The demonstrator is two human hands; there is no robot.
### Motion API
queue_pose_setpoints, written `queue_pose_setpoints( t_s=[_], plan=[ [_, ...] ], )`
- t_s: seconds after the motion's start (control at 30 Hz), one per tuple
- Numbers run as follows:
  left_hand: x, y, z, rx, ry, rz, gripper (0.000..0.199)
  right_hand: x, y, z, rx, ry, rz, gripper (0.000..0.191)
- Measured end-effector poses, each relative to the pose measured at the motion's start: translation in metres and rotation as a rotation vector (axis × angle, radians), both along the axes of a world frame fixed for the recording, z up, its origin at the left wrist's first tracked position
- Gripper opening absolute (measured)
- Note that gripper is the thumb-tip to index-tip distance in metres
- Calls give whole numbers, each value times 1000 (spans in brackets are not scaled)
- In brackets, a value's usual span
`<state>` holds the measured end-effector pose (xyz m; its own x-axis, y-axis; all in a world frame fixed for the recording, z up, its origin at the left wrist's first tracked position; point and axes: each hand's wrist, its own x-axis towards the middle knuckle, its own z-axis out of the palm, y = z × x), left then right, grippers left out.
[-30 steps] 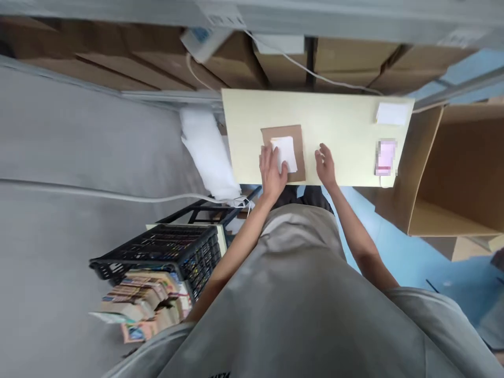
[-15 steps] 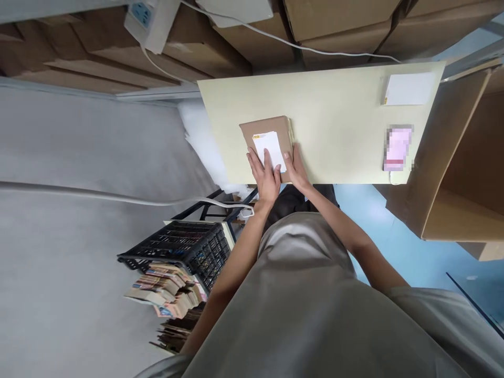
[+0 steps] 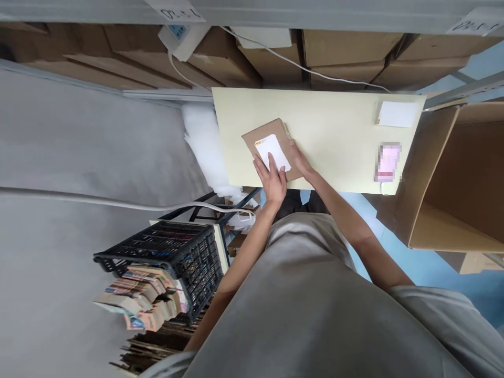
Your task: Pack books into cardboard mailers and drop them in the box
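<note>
Both hands on a brown packet

So, closest in is the person's gray shirt, with both bare arms reaching out past it. Left hand is laid over the white paper on top of the packet, grip pretty spread, fingertips touching the paper. Right hand is up against the packet's right edge; can't tell if that grip is pinching it or just pressing, since the thumb and fingers don't show clearly.

The packet sits at an angle on the pale surface, left of the middle and toward the person's side. Over at the right end there's a blurred-out pink thing, with a white pad beyond it. An open carton is just off that end. Off to the left: a black crate with a bunch of books by it, plus white sheeting.

Farthest out, brown boxes line the shelf, with a thin white cord running in front.
</note>
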<state>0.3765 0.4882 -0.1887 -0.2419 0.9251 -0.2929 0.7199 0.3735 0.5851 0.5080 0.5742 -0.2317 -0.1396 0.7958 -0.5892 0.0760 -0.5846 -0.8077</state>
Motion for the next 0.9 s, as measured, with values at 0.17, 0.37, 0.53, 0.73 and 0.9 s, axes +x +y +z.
queue_pose_setpoints(
  t_s=[0.17,0.37,0.53,0.73,0.9],
  plan=[
    [8,40,13,-23,-2,150,85,58,-27,36,-232,-145,-194,73],
    [4,165,-6,-28,-4,24,74,51,-44,55,-707,147,-383,78],
    [-21,182,8,-34,-82,21,74,44,-32,72,-463,84,-338,76],
    [-45,118,44,-96,-118,61,74,75,-41,106,161,-289,-178,70],
    [-15,88,30,-173,-130,185,115,63,-32,97,93,-495,-58,74]
  ],
)
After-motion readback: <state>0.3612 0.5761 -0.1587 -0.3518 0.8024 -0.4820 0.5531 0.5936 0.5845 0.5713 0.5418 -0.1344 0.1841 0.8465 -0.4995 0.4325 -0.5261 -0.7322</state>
